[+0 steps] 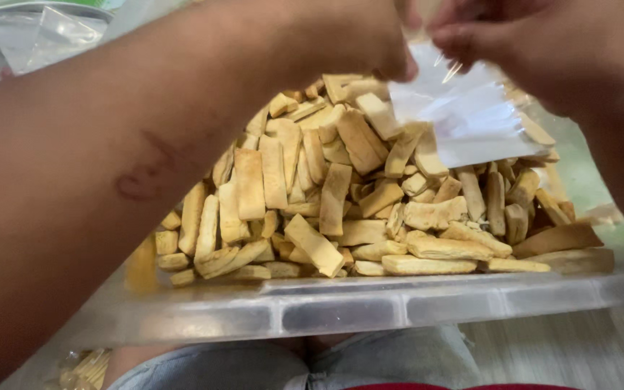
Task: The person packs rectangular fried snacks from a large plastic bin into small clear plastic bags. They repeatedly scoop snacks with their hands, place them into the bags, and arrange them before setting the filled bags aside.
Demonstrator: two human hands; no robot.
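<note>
left hand point(355, 36) and right hand point(536, 43) both pinch small clear plastic bag point(464, 119) mouth | pull edges apart evenly | pale golden biscuit sticks point(341, 195) heaped just below hands in clear plastic tub point(341, 307)

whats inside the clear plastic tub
The clear tub holds a heaped pile of pale stick-shaped biscuits. A small clear bag covers some at the top; the tub's bottom is hidden.

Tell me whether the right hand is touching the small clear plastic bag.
Touching. The head view shows the right hand pinching the clear plastic bag's top edge between its fingers.
</note>
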